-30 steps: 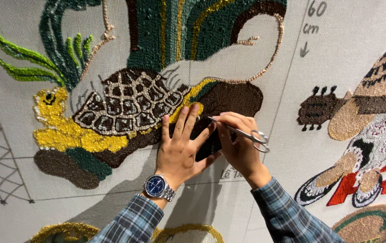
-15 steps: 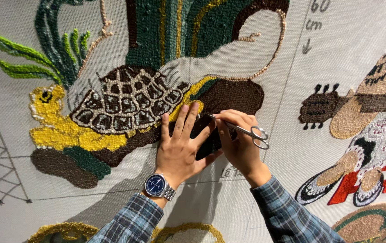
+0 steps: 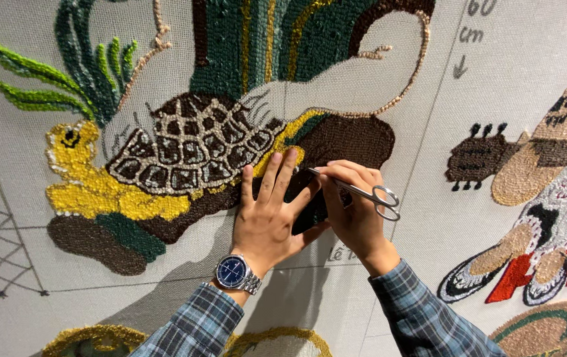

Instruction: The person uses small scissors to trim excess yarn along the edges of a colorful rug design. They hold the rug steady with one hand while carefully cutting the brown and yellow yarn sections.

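We press our left hand flat on the brown tufted patch, fingers pointing to twelve o'clock. Just at its three o'clock, our right hand holds small silver scissors, tips toward nine. The tufted turtle lies at ten o'clock; a wristwatch sits at six.

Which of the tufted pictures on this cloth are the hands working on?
The turtle, with its brown-and-cream shell and yellow head. The left hand presses beside it and the right hand holds scissors; the guitar figure lies untouched.

Bare canvas right of scissors: open passage. Brown tufted patch blocked by left hand, right hand, pressed together.
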